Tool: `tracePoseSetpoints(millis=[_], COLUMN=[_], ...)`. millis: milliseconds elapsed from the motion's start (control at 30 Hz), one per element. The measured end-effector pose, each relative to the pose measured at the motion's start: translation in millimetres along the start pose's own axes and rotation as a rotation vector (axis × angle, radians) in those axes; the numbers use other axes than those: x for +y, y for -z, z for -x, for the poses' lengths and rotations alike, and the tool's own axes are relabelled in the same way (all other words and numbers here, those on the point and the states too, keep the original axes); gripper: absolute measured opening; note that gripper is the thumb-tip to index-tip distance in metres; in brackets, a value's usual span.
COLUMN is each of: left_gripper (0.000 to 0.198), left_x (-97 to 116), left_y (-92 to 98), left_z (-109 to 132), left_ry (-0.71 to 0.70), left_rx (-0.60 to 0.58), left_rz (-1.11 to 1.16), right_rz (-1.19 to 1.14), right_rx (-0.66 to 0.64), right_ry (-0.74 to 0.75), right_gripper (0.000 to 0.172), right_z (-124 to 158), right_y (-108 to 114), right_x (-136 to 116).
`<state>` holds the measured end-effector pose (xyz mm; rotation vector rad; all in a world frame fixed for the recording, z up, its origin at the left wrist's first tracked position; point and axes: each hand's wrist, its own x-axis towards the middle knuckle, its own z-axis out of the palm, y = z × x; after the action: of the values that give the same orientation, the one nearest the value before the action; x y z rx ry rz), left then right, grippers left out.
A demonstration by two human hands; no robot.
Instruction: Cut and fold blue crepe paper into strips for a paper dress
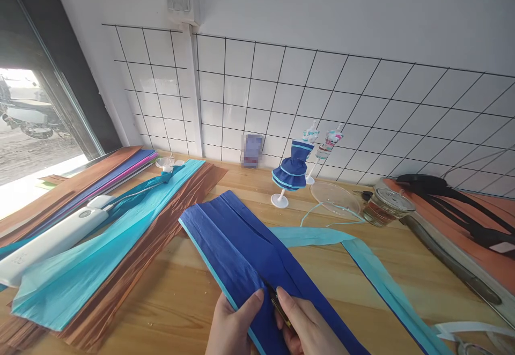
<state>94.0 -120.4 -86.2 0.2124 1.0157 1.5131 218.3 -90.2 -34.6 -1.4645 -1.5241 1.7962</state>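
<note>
A long dark blue crepe paper strip (241,242) with a thin light blue edge lies diagonally on the wooden table (169,301). My left hand (231,325) pinches the paper at its near end, thumb on top. My right hand (308,328) is closed on a small dark and gold tool (279,308), apparently scissors, whose tip sits in a slit in the blue paper. Both hands touch the strip at the bottom of the view.
Turquoise paper (92,258) lies over brown paper (132,274) at left, with a white device (52,239) on top. A turquoise strip (362,264) runs right. Behind stand a small mannequin in a blue dress (292,171), a clear lid (336,198), a jar (384,207) and a black-strapped orange board (462,221).
</note>
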Motion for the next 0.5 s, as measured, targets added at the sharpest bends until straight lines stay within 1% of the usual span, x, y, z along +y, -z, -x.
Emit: tracePoseSetpoints(millis=[67, 167, 367, 500], left_gripper=[0.029, 0.028, 0.028, 0.033], left_x=[-0.4, -1.3, -3.4, -4.9], left_y=[0.4, 0.8, 1.6, 1.9], left_z=[-0.1, -0.3, -1.7, -3.0], left_ry=[0.008, 0.002, -0.016, -0.025], left_rx=[-0.002, 0.005, 0.003, 0.019], left_rz=[-0.007, -0.007, 0.004, 0.000], right_rz=[-0.013, -0.030, 0.010, 0.052], right_rx=[0.020, 0.044, 0.050, 0.067], right_ry=[-0.042, -0.057, -0.028, 0.021], right_gripper=[0.056, 0.060, 0.060, 0.060], right_z=[-1.2, -1.9, 0.3, 1.4], right_y=[-1.2, -3.0, -3.0, -0.5], right_x=[-0.2, 0.1, -1.2, 0.4])
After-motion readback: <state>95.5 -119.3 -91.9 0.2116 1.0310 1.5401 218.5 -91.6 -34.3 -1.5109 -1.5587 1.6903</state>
